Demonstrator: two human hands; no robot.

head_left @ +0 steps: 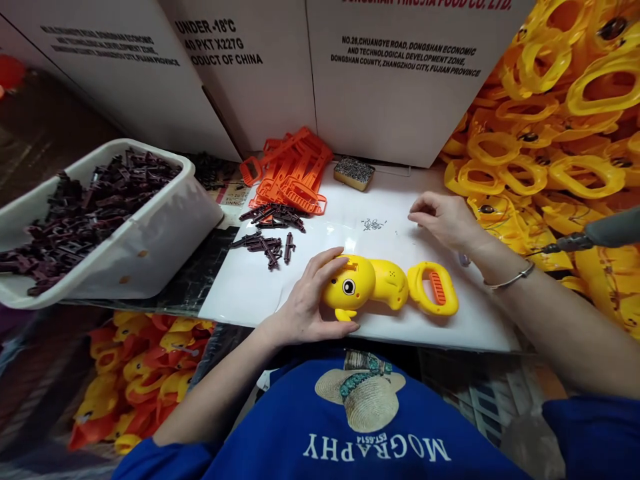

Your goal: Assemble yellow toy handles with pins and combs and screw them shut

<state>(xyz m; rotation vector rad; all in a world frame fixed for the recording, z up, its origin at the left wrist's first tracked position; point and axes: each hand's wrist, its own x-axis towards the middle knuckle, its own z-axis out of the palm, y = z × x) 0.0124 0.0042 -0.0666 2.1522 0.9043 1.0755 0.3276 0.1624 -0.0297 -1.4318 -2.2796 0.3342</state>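
Note:
My left hand [306, 300] is wrapped round the head end of a yellow duck-shaped toy [387, 283] lying on the white board [240, 293] near its front edge. The toy has a printed eye and a ring handle with an orange grip at its right end. Raised to the right, beyond the handle, is my right hand [443, 217], its fingers pinched together; whatever may be between the fingertips is too small to make out. A little heap of small screws [373, 225] lies left of that hand, and a tin full of screws [354, 172] sits behind it.
Orange parts [295, 177] and dark parts [267, 247] lie at the board's left. A white bin [175, 233] of dark pieces stands further left. Yellow shells [540, 153] are piled at the right, beside a power driver [600, 233]. Cardboard boxes [380, 100] stand behind.

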